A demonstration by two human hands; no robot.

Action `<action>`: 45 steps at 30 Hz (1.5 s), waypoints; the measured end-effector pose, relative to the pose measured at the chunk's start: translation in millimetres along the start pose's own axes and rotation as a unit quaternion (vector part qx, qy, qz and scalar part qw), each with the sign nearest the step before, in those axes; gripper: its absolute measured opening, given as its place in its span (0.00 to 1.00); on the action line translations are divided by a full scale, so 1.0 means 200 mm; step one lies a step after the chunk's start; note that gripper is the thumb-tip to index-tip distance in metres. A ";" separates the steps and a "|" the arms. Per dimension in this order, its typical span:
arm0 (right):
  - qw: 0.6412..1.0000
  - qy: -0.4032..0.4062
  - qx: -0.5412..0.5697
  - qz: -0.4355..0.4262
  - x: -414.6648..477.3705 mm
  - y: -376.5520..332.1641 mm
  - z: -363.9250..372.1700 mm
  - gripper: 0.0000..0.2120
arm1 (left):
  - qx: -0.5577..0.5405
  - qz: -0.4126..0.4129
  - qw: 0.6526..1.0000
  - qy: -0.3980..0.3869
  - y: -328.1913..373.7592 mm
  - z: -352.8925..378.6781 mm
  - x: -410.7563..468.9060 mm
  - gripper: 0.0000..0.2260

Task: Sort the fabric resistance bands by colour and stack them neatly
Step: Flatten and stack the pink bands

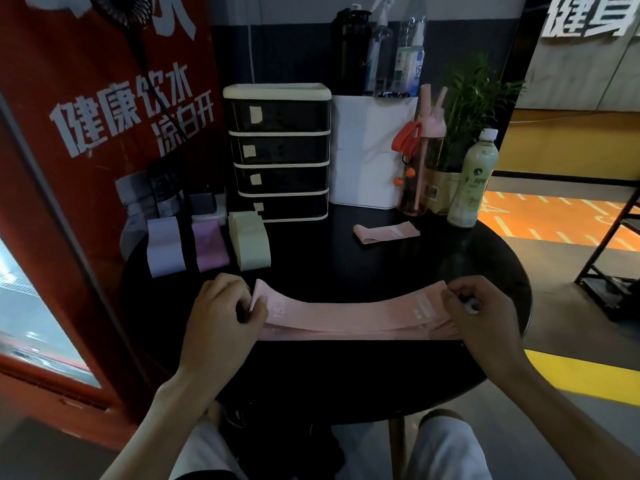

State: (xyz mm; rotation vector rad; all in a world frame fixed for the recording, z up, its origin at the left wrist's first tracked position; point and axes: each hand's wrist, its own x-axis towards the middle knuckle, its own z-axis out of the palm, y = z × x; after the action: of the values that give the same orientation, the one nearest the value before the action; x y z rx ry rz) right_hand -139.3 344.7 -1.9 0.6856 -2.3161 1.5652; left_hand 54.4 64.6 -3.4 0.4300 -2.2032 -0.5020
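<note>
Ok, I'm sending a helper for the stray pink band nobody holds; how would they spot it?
On the round black table, look just in front of the white bag. The pink band lies there alone, folded flat, away from the three stacks at the left.

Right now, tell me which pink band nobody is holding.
The lone pink band lying by the pale green bottle; the other pink bands are gripped at both ends by the left hand and right hand.

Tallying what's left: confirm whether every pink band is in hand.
No: a loose pink band lies on the table, apart from the pink bands the left hand and right hand hold.
</note>
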 end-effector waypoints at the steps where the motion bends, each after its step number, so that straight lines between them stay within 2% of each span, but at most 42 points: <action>1: 1.000 0.000 0.003 -0.001 0.00 0.00 0.00 0.07 | -0.005 -0.003 1.000 0.004 0.00 0.00 0.00 0.17; 10: 0.997 0.011 0.073 0.028 0.10 -0.04 -0.02 0.09 | -0.055 -0.060 0.996 0.031 0.00 -0.01 0.00 0.15; 17: 0.999 -0.042 0.002 0.020 0.03 0.02 -0.02 0.06 | -0.032 -0.045 0.998 -0.006 -0.02 -0.02 -0.02 0.16; 27: 0.998 -0.044 -0.041 -0.001 0.01 0.03 -0.01 0.06 | -0.015 -0.043 0.999 -0.023 -0.04 -0.01 -0.06 0.18; 34: 0.999 -0.024 -0.023 -0.002 0.00 0.03 -0.01 0.04 | -0.025 -0.055 0.998 -0.024 -0.03 -0.02 -0.06 0.17; 39: 0.997 -0.047 -0.059 -0.007 0.01 0.05 -0.01 0.05 | -0.006 -0.070 0.997 -0.044 -0.03 -0.01 -0.07 0.19; 45: 0.993 -0.056 -0.095 -0.034 0.02 0.06 -0.01 0.08 | -0.002 -0.090 0.994 -0.060 -0.01 -0.02 -0.07 0.13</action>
State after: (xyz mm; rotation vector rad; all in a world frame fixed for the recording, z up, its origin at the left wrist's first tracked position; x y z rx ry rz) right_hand -149.4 349.1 -9.1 0.8134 -2.4539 1.2871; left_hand 66.0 67.7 -10.3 0.6139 -2.2885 -0.6437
